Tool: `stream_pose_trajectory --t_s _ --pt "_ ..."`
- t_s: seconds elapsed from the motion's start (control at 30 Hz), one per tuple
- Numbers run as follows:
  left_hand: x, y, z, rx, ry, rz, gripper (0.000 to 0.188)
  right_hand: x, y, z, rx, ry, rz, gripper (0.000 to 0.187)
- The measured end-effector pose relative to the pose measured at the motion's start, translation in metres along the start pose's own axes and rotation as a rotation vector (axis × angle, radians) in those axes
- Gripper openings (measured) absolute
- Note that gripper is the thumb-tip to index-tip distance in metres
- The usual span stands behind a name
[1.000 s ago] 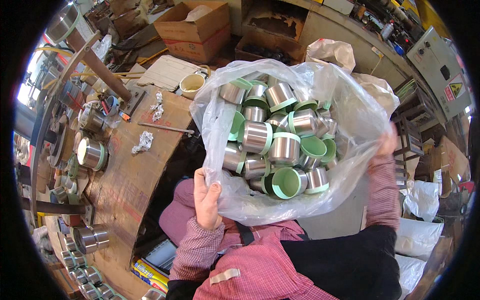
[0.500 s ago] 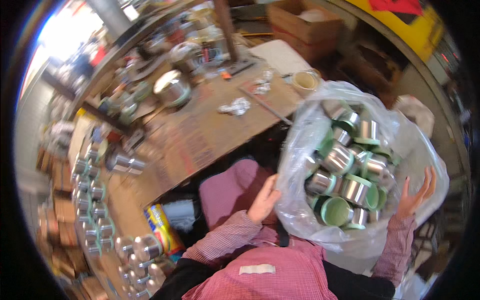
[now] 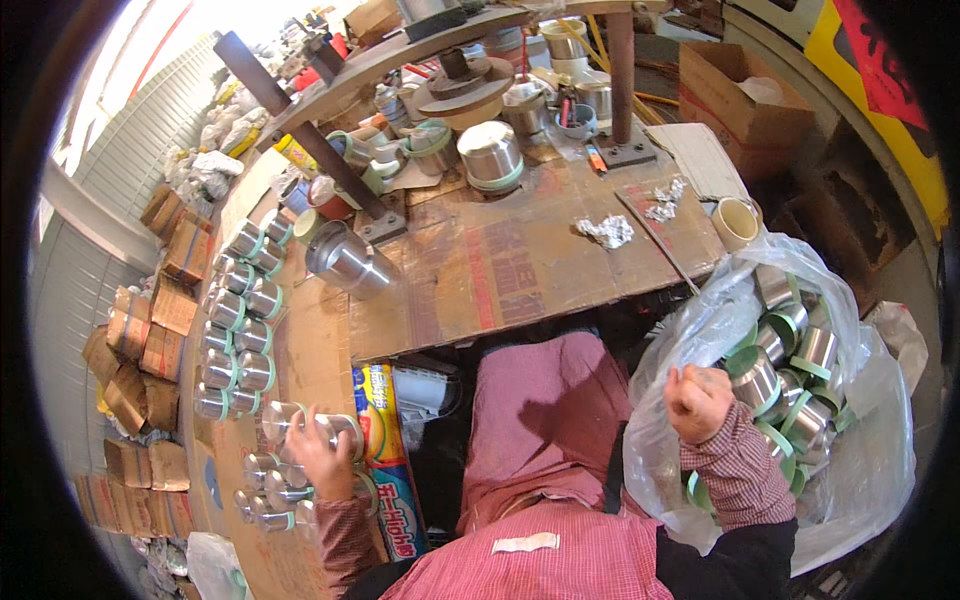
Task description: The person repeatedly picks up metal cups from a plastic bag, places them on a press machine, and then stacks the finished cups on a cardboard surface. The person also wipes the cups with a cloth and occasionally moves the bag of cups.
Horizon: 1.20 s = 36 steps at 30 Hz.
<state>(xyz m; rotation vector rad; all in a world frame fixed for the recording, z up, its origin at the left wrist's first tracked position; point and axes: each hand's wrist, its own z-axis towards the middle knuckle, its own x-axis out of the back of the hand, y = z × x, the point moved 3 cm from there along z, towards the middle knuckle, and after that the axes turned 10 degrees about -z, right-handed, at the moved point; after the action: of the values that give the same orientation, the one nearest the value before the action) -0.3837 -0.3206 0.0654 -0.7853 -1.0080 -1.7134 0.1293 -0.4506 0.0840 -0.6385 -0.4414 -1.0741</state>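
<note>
Brown cardboard (image 3: 450,325) is covering much of the wide table (image 3: 310,350). At its near left end, the left hand (image 3: 322,458) is touching short, round, silver metal cups (image 3: 345,432) with pale green rims. Its fingers are spreading a little over them, but I cannot tell if they are gripping. Beside this hand, the cups are pointing their silver ends left in the view and their green rims right, so their long middle lines are running sideways. Farther up, matching cups in two rows (image 3: 228,308) are standing upside down, green rims below. Over on the right, the right hand (image 3: 698,403) is curling its fingers tightly together by a clear plastic bag (image 3: 870,510); I cannot tell if it is pinching any plastic. More green-rimmed silver cups (image 3: 752,380) are lying inside, pointing many ways.
</note>
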Motion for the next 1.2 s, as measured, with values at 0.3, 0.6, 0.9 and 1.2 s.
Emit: stream_pose_trajectory --t_s 0.3,0.6,0.9,1.2 --pt "-0.009 -0.067 -0.016 0.179 -0.246 0.060 0.093 -0.083 -0.033 0.045 0.206 -0.070 0.328 0.030" --pt "0.004 0.042 0.053 -0.043 -0.180 -0.342 0.098 -0.102 -0.009 0.081 0.024 -0.134 0.320 0.031" --pt "-0.117 0.151 0.132 -0.337 -0.274 -0.532 0.097 -0.190 0.047 0.133 -0.491 -0.006 0.487 0.022" --pt "-0.168 0.146 0.122 0.142 -0.196 -1.297 0.133 -0.310 0.121 0.220 -0.658 0.091 0.214 0.127"
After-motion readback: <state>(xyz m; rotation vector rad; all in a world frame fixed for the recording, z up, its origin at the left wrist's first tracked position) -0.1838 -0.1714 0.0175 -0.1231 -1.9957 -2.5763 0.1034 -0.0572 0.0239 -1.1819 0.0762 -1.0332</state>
